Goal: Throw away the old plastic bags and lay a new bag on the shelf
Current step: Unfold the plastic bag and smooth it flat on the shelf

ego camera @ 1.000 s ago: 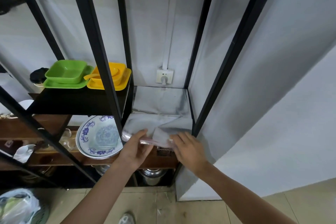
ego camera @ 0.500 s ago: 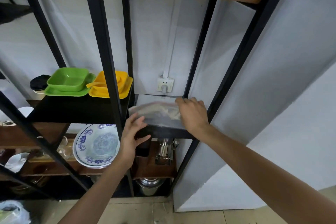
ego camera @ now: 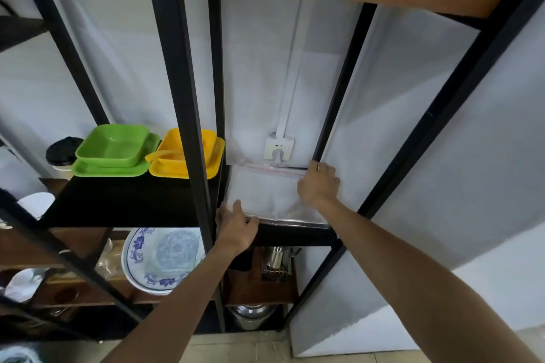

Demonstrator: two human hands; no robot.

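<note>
Plastic bag, clear with a thin red zip strip along its far edge, lies flat on the small black shelf in the narrow right bay of the black metal rack, and it covers nearly the whole shelf surface. Its near edge reaches the shelf's front lip and its far edge sits just below the white wall socket, which is fixed to the wall behind the shelf. The left hand rests at the shelf's near left corner, fingers laid fairly straight on the bag's corner with the thumb spread out along the front lip, so it presses rather than clamps. The right hand lies palm down on the bag's far right part, beside the rear right upright, fingers spread and flat; a ring shows on one finger. Whether either hand pinches the film underneath cannot be told. Left of the shelf, on a wider black board at about the same height, stand a green dish on a green tray and, touching it, a yellow dish on a yellow tray; a dark-lidded jar stands further left. Below the shelf, a blue-and-white patterned plate leans on a wooden level, and metal utensils stand directly underneath the shelf. No brand, label or readable writing shows on the bag or the socket.
</note>
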